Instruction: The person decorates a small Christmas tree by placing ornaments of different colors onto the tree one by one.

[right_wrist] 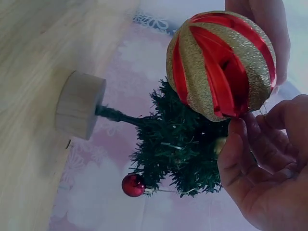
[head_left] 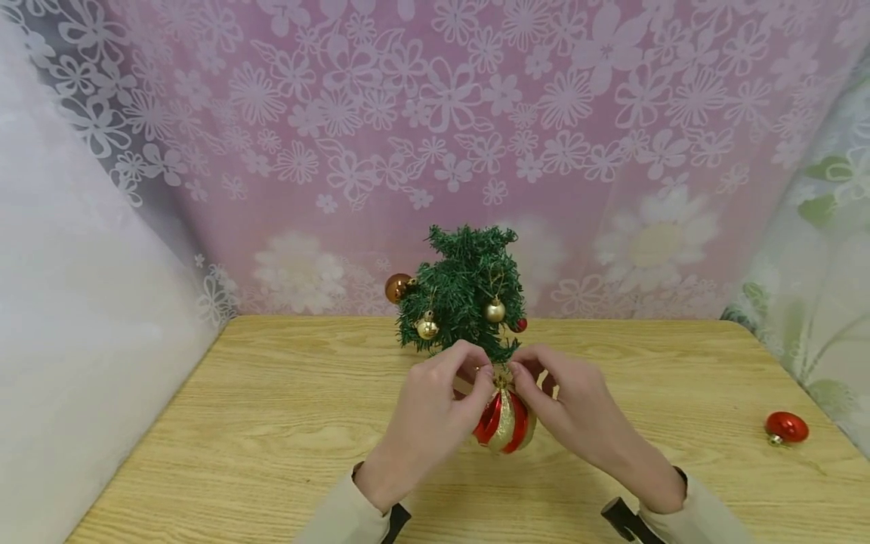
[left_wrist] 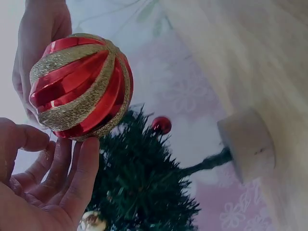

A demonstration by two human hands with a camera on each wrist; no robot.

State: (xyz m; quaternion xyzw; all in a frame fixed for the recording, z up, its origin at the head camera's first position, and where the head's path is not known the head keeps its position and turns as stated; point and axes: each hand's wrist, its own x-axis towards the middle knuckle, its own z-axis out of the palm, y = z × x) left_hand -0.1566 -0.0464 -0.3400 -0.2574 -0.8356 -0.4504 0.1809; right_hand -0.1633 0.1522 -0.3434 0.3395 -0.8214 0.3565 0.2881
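Note:
A red Christmas bauble with gold glitter stripes (head_left: 503, 423) hangs between both hands, in front of the small Christmas tree (head_left: 469, 279). The left hand (head_left: 438, 404) pinches at the bauble's thin gold hanging thread with thumb and forefinger, left of the cap. On the other side the right hand (head_left: 578, 404) pinches the thread (right_wrist: 263, 109), its thumb and forefinger meeting just beyond the bauble. Other fingers of both hands lie close to the ball's top in the wrist views. Most of the thread is too fine to follow.
The tree carries a brown bauble (head_left: 398, 288), two gold baubles (head_left: 495, 310) and a small red one (right_wrist: 133, 185). It stands on a round wooden base (left_wrist: 248, 144). A red ornament (head_left: 787, 428) lies on the wooden table (head_left: 285, 423) at far right. Flowered curtains (head_left: 408, 113) surround the table.

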